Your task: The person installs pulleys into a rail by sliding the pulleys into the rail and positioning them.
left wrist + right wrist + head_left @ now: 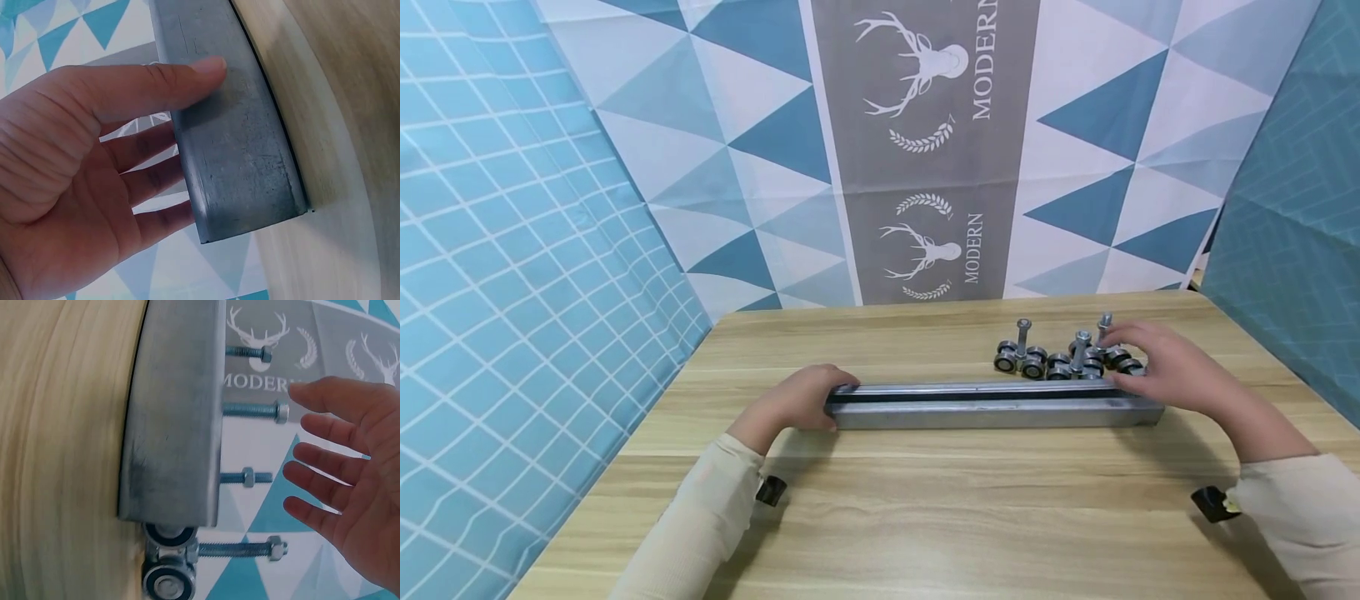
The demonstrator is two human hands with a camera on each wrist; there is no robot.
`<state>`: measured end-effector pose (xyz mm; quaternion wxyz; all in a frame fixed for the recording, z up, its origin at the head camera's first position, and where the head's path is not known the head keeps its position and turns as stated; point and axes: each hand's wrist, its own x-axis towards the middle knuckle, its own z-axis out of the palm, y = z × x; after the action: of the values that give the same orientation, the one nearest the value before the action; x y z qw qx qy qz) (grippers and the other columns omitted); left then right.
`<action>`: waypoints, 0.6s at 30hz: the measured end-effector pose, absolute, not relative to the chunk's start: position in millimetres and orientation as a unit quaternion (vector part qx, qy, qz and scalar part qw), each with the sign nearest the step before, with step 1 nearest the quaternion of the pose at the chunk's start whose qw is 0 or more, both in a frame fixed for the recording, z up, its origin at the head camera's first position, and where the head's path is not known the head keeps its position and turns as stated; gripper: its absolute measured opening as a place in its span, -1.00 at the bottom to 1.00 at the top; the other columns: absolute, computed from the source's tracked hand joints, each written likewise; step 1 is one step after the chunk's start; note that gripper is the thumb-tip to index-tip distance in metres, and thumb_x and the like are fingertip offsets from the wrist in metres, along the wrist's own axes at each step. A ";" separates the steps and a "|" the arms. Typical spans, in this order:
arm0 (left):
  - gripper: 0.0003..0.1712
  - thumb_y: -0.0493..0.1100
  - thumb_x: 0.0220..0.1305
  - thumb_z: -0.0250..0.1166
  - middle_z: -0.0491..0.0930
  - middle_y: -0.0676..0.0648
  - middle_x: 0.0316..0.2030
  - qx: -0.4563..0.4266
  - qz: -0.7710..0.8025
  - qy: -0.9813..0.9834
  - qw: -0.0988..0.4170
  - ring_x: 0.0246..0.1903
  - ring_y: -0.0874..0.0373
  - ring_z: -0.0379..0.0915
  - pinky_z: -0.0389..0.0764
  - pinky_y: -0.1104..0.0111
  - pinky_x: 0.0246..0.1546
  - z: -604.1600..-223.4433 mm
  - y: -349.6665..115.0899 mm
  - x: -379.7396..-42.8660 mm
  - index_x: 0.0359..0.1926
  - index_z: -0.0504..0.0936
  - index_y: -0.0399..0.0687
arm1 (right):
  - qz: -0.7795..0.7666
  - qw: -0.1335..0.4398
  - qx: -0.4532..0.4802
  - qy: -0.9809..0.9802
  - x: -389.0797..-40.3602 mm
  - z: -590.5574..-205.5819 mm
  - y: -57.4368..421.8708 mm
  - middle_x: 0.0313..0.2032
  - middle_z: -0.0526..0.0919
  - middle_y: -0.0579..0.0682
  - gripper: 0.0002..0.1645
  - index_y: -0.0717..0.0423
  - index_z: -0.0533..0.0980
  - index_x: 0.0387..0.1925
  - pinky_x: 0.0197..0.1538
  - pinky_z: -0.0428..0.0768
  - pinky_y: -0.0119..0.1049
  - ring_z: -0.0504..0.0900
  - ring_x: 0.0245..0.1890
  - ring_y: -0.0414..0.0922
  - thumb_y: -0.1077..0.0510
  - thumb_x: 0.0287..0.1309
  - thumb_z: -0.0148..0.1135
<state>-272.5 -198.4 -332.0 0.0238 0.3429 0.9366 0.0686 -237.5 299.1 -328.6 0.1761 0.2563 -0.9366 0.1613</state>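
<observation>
Metal rail (pixel 992 414) is laid lengthwise across the middle of the table (pixel 925 517), dark slot (pixel 970 395) turned up, presumably so the channel can be reached from above or at the ends. Its left end is gripped by the left hand (pixel 805 400): thumb pressed flat along the near side, fingers set behind the far side, gap closed to the rail's width. Rail is probably steadied this way, with the slot's middle left uncovered.

Right hand (pixel 1172 367) is held over the far side of the right end, fingers loosely spread and well parted, nothing gripped; whether a bolt is brushed by a fingertip cannot be told. Wheeled rollers (pixel 1021 360) are grouped just behind the rail, near that hand, likely for easy reach. They are stood on their wheels, so their bolts (pixel 1023 337) are pointed upward; four bolts are seen from the right wrist, one roller partly hidden by the rail end.

Farther out, the table is backed by a patterned cloth (pixel 925 167) and flanked by a blue checked cloth (pixel 497 250).
</observation>
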 end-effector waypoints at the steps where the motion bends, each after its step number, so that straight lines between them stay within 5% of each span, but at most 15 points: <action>1: -0.23 -0.31 -0.20 0.60 0.61 -0.13 0.01 0.342 0.066 0.937 0.024 0.03 -0.03 0.51 0.47 0.12 0.10 -331.8 -198.8 -272.8 0.15 0.57 -0.22 | 0.161 0.178 0.251 -0.938 -238.1 -328.9 300.9 -0.02 0.56 0.31 -0.50 0.33 0.56 -0.05 -0.05 0.46 0.24 0.50 -0.02 0.28 0.26 -0.08 0.50; 11: -0.26 -0.36 -0.22 0.59 0.62 -0.14 0.00 0.343 0.054 0.938 0.018 0.03 -0.05 0.52 0.48 0.11 0.09 -329.3 -203.8 -275.0 0.12 0.59 -0.25 | 0.164 0.190 0.206 -0.946 -243.9 -330.3 322.4 -0.12 0.57 0.33 -0.52 0.40 0.52 -0.03 -0.32 0.52 0.04 0.56 -0.29 0.11 0.30 -0.01 0.45; 18: -0.32 -0.38 -0.26 0.58 0.66 -0.12 -0.09 0.350 0.052 0.935 0.015 -0.06 -0.02 0.56 0.51 0.12 0.04 -329.2 -204.3 -276.5 0.04 0.63 -0.28 | 0.157 0.224 0.171 -0.947 -244.6 -329.4 339.9 -0.15 0.59 0.34 -0.63 0.40 0.54 -0.10 -0.30 0.52 0.13 0.58 -0.29 0.18 0.32 0.02 0.38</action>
<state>-276.5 -204.3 -329.2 0.0147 0.3498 0.9352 0.0522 -244.6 339.9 -329.4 0.2238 0.1713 -0.9465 0.1572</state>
